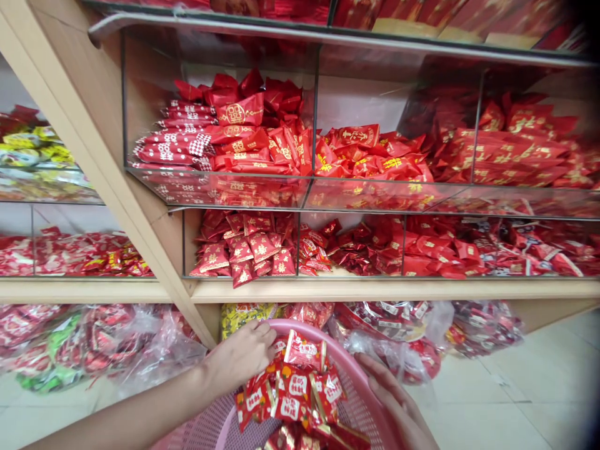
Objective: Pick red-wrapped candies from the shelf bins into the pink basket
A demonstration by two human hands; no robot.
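Note:
A pink mesh basket sits low in the middle of the view, filled with several red-wrapped candies. My left hand reaches over the basket's far rim, fingers curled against the candies; what it grips, if anything, is hidden. My right hand lies along the basket's right rim, its fingers wrapped on the edge.
Wooden shelving rises ahead with clear acrylic bins full of red candy packets. Clear plastic bags of candy lie under the lowest shelf. More bins with yellow and red sweets stand at left. Pale tiled floor lies at right.

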